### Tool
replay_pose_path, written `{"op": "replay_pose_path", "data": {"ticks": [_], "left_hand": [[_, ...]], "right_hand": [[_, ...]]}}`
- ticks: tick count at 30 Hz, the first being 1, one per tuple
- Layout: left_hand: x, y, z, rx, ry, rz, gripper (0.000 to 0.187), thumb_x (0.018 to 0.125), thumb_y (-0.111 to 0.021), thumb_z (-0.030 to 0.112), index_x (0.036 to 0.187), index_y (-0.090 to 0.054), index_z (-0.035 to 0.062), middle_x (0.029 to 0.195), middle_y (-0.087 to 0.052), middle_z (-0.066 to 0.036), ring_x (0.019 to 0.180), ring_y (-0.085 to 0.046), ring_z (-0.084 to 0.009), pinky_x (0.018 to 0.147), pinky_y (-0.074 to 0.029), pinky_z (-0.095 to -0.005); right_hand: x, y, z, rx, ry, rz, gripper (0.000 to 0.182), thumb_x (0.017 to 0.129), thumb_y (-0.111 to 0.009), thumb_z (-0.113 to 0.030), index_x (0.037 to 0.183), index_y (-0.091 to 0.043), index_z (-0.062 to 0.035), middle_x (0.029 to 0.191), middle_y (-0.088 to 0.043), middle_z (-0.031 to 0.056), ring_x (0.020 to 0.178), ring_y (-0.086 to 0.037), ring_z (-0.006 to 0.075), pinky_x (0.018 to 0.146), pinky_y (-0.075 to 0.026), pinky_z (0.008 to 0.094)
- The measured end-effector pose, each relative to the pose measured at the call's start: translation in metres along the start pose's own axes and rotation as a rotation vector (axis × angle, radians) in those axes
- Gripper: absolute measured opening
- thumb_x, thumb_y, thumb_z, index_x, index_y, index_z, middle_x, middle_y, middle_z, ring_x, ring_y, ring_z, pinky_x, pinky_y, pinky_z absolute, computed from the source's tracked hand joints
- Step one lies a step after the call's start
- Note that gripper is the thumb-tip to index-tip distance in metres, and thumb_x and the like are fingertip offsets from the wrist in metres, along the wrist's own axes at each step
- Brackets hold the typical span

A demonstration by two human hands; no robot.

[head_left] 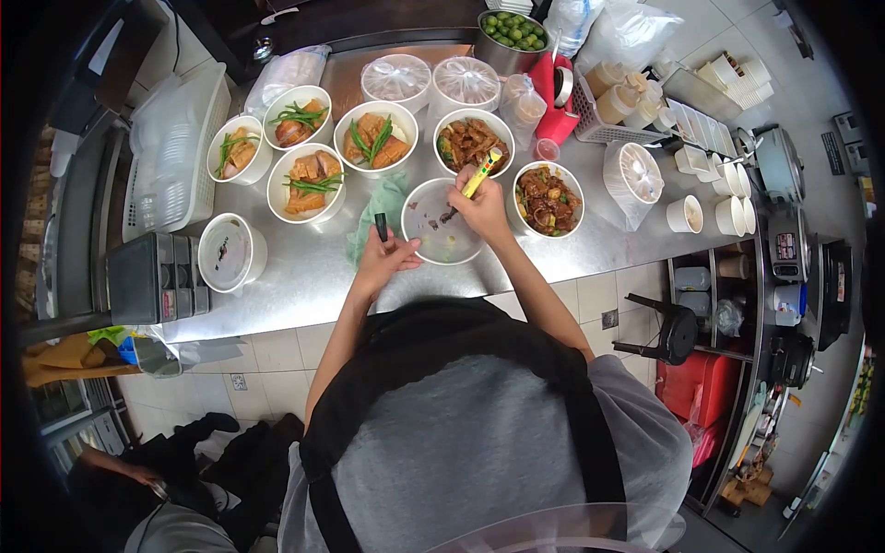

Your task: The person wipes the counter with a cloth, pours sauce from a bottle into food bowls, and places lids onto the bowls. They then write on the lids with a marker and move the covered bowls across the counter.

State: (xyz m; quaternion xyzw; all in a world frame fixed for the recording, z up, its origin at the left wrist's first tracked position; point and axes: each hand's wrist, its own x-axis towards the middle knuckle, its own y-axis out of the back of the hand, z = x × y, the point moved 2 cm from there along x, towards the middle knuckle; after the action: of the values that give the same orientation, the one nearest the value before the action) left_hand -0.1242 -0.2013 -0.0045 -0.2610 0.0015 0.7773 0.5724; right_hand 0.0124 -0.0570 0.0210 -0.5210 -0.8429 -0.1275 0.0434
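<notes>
My right hand grips a yellow marker, its tip down near dark marks on the clear lid of a white bowl. A black marker cap sticks up from my left hand, whose fingers touch the bowl's near-left rim. A green cloth lies left of this bowl. Behind and to the right stand two bowls of saucy meat. Several bowls with orange-brown pieces and green beans stand to the left. Another lidded bowl bears dark writing.
Two plastic-wrapped bowls stand at the back, near a pot of limes. A basket of sauce bottles and paper cups are on the right. Black drawers stand left. A co-worker is at lower left; a black stool stands right.
</notes>
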Motion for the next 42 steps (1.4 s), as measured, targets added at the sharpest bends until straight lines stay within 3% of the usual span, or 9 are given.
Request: {"op": "replay_pose_path", "data": {"ticks": [5,8,17,34,37,42], "left_hand": [[0.000,0.000,0.001,0.001,0.002,0.001,0.045,0.079,-0.067,0.010,0.097,-0.026,0.0065,0.078,-0.056,-0.012,0.068,-0.063,-0.0222,0.061,-0.056,-0.0312],[0.002,0.001,-0.002,-0.012,-0.009,0.001,0.045,0.079,-0.067,0.010,0.096,-0.026,0.0069,0.078,-0.056,-0.013,0.068,-0.063,-0.0224,0.061,-0.056,-0.0315],[0.001,0.002,-0.003,0.002,-0.005,0.004,0.044,0.079,-0.067,0.011,0.094,-0.026,0.0088,0.078,-0.056,-0.012,0.068,-0.063,-0.0215,0.061,-0.055,-0.0316],[0.002,0.003,-0.002,0.040,-0.055,-0.007,0.045,0.079,-0.068,0.012,0.095,-0.026,0.0067,0.078,-0.055,-0.012,0.068,-0.062,-0.0208,0.060,-0.055,-0.0303],[0.002,0.003,0.004,0.139,-0.124,0.000,0.045,0.078,-0.068,0.011,0.095,-0.026,0.0069,0.078,-0.054,-0.011,0.067,-0.062,-0.0207,0.057,-0.054,-0.0292],[0.011,0.002,0.014,0.416,-0.288,0.071,0.040,0.086,-0.058,0.019,0.102,-0.026,0.0025,0.079,-0.056,-0.018,0.057,-0.062,-0.0238,0.050,-0.050,-0.0321]], "right_hand": [[-0.002,0.001,-0.005,-0.060,0.005,-0.003,0.018,0.071,-0.062,-0.006,0.066,-0.045,-0.0042,0.058,-0.042,-0.0015,0.055,-0.038,0.0057,0.050,-0.034,0.0230],[0.005,0.003,0.007,0.101,0.048,0.083,0.018,0.071,-0.062,-0.005,0.066,-0.045,-0.0042,0.058,-0.043,-0.0021,0.055,-0.039,0.0054,0.050,-0.034,0.0231],[0.005,0.009,-0.007,-0.050,0.026,0.001,0.017,0.070,-0.062,-0.004,0.066,-0.046,-0.0036,0.058,-0.044,-0.0010,0.055,-0.040,0.0056,0.050,-0.034,0.0230],[0.005,0.010,-0.005,-0.064,0.065,0.106,0.015,0.068,-0.060,-0.003,0.066,-0.045,-0.0032,0.058,-0.047,0.0012,0.056,-0.045,0.0065,0.052,-0.038,0.0234],[0.005,0.010,-0.008,-0.106,0.062,0.085,0.015,0.068,-0.060,-0.003,0.067,-0.045,-0.0034,0.059,-0.049,0.0011,0.056,-0.046,0.0062,0.052,-0.038,0.0234],[0.005,0.010,-0.010,-0.095,0.092,0.078,0.014,0.070,-0.059,-0.001,0.070,-0.045,-0.0046,0.060,-0.049,-0.0006,0.055,-0.045,0.0066,0.051,-0.038,0.0231]]}}
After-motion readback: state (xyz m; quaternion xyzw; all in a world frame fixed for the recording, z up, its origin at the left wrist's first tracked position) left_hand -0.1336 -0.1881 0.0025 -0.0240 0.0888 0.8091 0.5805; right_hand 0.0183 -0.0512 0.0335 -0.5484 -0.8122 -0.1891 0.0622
